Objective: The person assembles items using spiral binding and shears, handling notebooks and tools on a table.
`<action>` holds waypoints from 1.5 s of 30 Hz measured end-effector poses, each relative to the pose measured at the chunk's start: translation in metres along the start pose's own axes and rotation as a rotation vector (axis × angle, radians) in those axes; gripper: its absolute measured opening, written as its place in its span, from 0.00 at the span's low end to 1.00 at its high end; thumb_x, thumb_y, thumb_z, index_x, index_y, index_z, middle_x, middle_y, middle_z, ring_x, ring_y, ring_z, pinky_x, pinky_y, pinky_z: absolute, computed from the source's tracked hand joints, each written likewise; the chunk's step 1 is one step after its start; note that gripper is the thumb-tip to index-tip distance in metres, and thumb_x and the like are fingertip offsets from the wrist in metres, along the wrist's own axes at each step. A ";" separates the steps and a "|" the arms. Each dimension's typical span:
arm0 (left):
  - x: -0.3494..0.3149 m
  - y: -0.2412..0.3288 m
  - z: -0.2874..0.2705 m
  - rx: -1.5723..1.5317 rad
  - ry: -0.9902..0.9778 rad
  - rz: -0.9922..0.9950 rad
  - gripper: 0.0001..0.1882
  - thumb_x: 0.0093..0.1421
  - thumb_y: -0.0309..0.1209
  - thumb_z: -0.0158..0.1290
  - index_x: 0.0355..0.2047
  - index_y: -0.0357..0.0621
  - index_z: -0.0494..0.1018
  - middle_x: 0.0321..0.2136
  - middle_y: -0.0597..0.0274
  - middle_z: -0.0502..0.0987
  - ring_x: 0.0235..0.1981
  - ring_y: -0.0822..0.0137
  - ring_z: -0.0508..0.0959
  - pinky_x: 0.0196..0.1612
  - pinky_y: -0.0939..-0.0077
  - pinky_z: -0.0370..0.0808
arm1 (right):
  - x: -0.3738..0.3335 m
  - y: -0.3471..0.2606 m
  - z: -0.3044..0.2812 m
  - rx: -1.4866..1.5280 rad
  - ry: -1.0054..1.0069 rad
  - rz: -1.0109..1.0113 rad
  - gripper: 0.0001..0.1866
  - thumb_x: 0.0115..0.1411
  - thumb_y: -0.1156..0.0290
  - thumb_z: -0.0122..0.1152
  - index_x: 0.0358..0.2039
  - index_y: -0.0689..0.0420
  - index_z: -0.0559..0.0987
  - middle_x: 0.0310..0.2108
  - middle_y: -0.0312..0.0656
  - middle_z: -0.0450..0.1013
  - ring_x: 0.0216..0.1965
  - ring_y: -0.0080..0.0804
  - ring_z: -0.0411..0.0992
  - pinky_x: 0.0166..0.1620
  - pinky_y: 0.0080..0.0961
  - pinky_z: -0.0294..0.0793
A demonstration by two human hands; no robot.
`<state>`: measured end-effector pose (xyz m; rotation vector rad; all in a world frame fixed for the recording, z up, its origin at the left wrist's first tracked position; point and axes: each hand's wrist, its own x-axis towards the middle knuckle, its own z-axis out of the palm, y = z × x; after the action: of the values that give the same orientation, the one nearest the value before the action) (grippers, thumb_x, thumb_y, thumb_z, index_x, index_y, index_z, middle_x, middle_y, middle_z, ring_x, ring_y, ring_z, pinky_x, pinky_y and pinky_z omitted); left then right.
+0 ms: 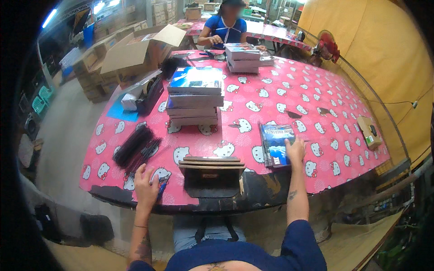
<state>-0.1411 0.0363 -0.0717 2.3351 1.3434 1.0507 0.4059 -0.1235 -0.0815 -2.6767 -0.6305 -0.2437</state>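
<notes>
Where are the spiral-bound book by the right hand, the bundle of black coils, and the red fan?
Spiral-bound book [275, 145]: head view, on its blue front cover.
Bundle of black coils [134, 147]: head view, around the middle of the bundle.
Red fan [327, 44]: head view, on its round front.

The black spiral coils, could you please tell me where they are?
In the head view, the coils lie on the left of the pink-covered table, just beyond the left hand.

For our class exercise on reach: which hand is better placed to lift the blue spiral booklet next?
Probably the right hand: it touches the booklet. The left hand is across the dark stand, nearer the black coils.
</notes>
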 end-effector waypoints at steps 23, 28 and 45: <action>0.281 0.116 0.091 0.187 0.055 0.772 0.13 0.60 0.29 0.52 0.45 0.46 0.78 0.42 0.58 0.80 0.44 0.56 0.79 0.49 0.64 0.76 | -0.057 -0.056 -0.031 0.449 0.300 -0.347 0.21 0.59 0.67 0.63 0.53 0.58 0.76 0.55 0.52 0.67 0.59 0.51 0.66 0.60 0.46 0.65; 0.285 0.097 0.089 0.160 0.200 0.847 0.13 0.60 0.30 0.55 0.45 0.47 0.79 0.36 0.61 0.81 0.41 0.56 0.80 0.47 0.63 0.77 | -0.092 -0.104 -0.031 0.691 0.219 -0.627 0.19 0.58 0.71 0.64 0.50 0.59 0.78 0.54 0.52 0.67 0.55 0.49 0.68 0.57 0.42 0.69; 0.152 0.218 0.006 -0.084 0.161 0.998 0.12 0.56 0.30 0.55 0.41 0.46 0.74 0.29 0.63 0.74 0.33 0.62 0.75 0.39 0.66 0.66 | -0.129 -0.121 -0.062 1.582 -0.573 -0.456 0.22 0.61 0.72 0.67 0.53 0.62 0.72 0.47 0.39 0.75 0.48 0.27 0.73 0.52 0.28 0.72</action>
<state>0.0520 0.0446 0.1106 2.9147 0.0494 1.4930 0.2310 -0.0990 -0.0179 -1.0170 -0.9824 0.6691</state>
